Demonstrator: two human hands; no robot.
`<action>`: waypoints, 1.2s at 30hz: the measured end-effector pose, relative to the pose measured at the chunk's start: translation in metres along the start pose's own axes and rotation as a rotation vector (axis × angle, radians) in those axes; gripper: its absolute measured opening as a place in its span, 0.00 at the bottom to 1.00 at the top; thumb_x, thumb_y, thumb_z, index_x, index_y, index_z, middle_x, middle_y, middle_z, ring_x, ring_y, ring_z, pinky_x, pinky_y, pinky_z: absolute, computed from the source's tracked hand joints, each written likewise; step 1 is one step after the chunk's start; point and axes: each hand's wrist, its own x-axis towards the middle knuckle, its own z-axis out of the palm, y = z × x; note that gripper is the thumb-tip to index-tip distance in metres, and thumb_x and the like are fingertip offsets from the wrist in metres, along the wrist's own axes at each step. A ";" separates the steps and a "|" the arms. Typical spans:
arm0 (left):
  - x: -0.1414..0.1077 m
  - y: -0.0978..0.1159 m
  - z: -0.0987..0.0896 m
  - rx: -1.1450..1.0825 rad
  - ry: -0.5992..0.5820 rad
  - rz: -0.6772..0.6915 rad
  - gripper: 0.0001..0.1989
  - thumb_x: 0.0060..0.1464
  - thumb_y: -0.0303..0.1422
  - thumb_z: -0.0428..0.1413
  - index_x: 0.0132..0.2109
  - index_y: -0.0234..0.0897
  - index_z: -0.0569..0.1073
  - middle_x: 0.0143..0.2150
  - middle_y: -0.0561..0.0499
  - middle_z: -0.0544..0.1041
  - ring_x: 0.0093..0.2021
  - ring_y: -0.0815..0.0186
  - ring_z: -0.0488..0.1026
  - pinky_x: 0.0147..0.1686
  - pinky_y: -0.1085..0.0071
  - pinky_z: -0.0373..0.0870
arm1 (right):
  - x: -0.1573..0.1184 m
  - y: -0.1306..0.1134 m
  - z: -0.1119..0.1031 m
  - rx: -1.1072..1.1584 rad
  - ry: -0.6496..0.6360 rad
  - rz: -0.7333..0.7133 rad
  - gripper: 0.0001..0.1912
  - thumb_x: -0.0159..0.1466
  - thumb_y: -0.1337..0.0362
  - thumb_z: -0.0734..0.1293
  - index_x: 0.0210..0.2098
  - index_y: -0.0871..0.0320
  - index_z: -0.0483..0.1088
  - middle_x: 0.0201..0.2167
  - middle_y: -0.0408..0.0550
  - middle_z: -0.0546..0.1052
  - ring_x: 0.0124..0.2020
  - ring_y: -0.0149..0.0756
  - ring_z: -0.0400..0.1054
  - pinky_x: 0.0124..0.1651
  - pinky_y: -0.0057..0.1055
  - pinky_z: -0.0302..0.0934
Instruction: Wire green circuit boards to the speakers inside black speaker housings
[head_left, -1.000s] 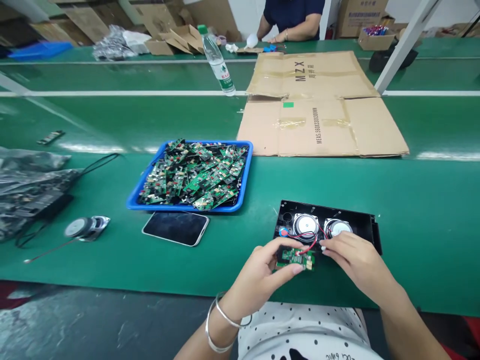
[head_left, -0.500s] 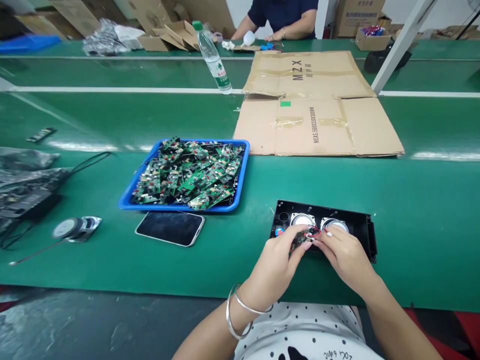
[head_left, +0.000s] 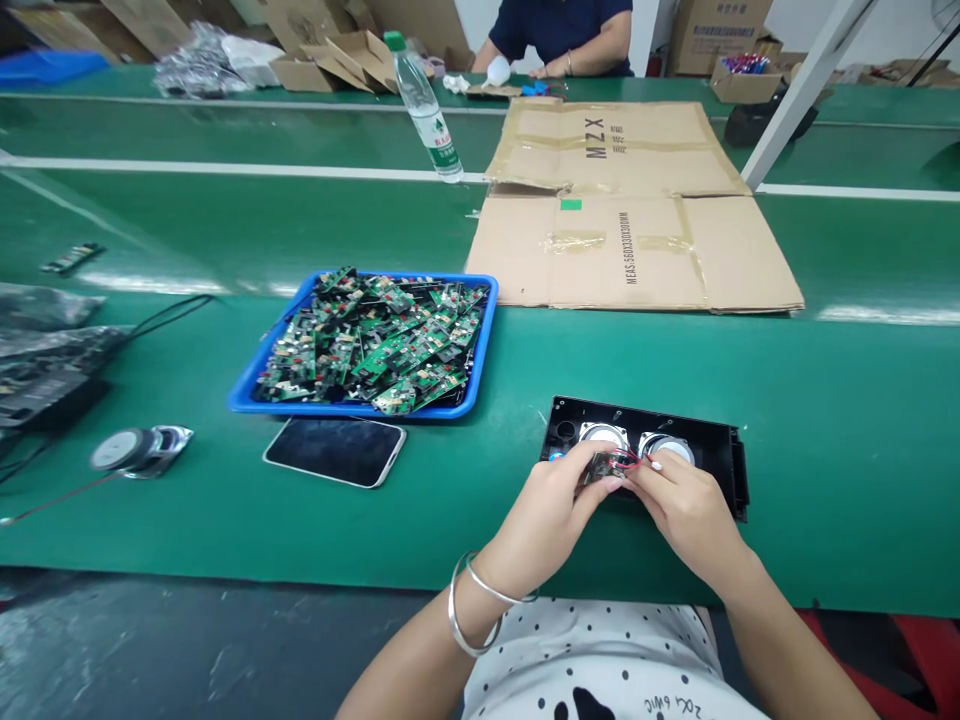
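My left hand [head_left: 551, 505] is closed on a small circuit board [head_left: 597, 469], gripped between thumb and fingers. Close against it, my right hand [head_left: 686, 505] pinches thin red and black wires [head_left: 628, 458] at the board's edge; the exact plug is too small to make out. Both hands are over a black plastic casing [head_left: 716, 460], which lies open on the green table. Two round speakers, a left one [head_left: 604, 435] and a right one [head_left: 666, 446], sit inside the casing, partly hidden by my fingers.
A blue tray [head_left: 238, 402] heaped with circuit boards stands to the left, a phone [head_left: 335, 452] before it. Farther left are a loose speaker [head_left: 124, 449] and bagged parts [head_left: 45, 370]. Flattened cardboard [head_left: 600, 250] and a bottle [head_left: 427, 115] lie beyond; a person [head_left: 566, 40] sits opposite.
My hands stay together at the board and wires, with only slight finger shifts. The whole view has moved a little; the casing and speakers keep their places.
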 end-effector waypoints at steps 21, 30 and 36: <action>-0.001 -0.004 -0.001 -0.193 -0.053 0.030 0.11 0.59 0.29 0.51 0.49 0.38 0.71 0.38 0.51 0.79 0.35 0.66 0.76 0.37 0.71 0.72 | -0.004 0.000 0.008 0.094 0.074 0.141 0.13 0.71 0.61 0.55 0.43 0.61 0.68 0.33 0.51 0.73 0.32 0.36 0.68 0.32 0.31 0.62; 0.001 0.006 -0.009 -0.342 0.133 -0.151 0.11 0.52 0.30 0.58 0.44 0.39 0.72 0.36 0.53 0.79 0.34 0.66 0.76 0.33 0.73 0.74 | -0.002 0.005 -0.002 0.312 0.253 0.423 0.12 0.68 0.61 0.60 0.43 0.56 0.73 0.37 0.49 0.73 0.35 0.35 0.70 0.37 0.31 0.67; 0.001 0.007 -0.010 -0.393 0.179 -0.149 0.12 0.51 0.29 0.58 0.44 0.37 0.71 0.38 0.51 0.79 0.38 0.65 0.76 0.35 0.71 0.75 | -0.006 0.014 -0.001 0.739 0.249 0.701 0.22 0.62 0.60 0.67 0.54 0.54 0.63 0.31 0.45 0.73 0.28 0.33 0.69 0.29 0.28 0.68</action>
